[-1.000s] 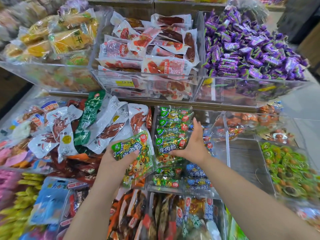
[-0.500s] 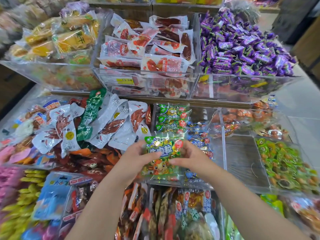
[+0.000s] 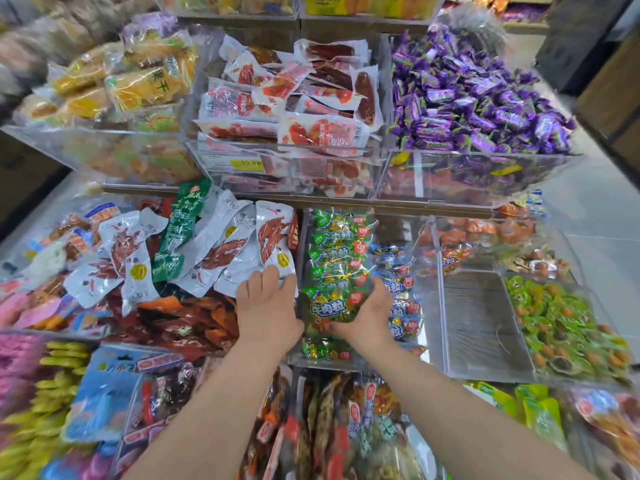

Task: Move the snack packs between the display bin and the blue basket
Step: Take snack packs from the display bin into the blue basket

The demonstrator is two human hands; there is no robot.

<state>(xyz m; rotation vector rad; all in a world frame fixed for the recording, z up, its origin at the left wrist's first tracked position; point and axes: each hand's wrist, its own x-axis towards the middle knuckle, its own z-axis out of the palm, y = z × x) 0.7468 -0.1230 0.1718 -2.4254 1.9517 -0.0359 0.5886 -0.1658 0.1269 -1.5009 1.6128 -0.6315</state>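
Snack packs (image 3: 337, 251) in green wrappers stand in a single file along the left wall of the clear display bin (image 3: 439, 306). The row's long axis runs from the bin's front edge back toward the upper shelf.

At far left, in the next bin, lie white chicken-feet packs (image 3: 239, 251). The left hand (image 3: 268, 306) rests over their near edge. Its fingers (image 3: 273, 273) are straight and loosely spread, holding nothing, and it sits just beside the bin's left wall.

Right of it, at the front end of the row, is the nearest green pack (image 3: 330, 308), tilted face-up. The right hand (image 3: 369, 315) cups its right and lower edges with fingers curled round it, so this hand has the grip and is the closer one. The pack lies between the two hands, just ahead of the wrists.

Further right, blue-wrapped packs (image 3: 398, 289) crowd the same bin, touching the right hand's back. Beyond the bin's right wall lie green round sweets (image 3: 561, 323).

The blue basket is not in view, so the direction of the carry cannot be told. A lift would probably need to go up and toward the person. The sausage bin (image 3: 294, 157) on the upper shelf overhangs the row's far end.
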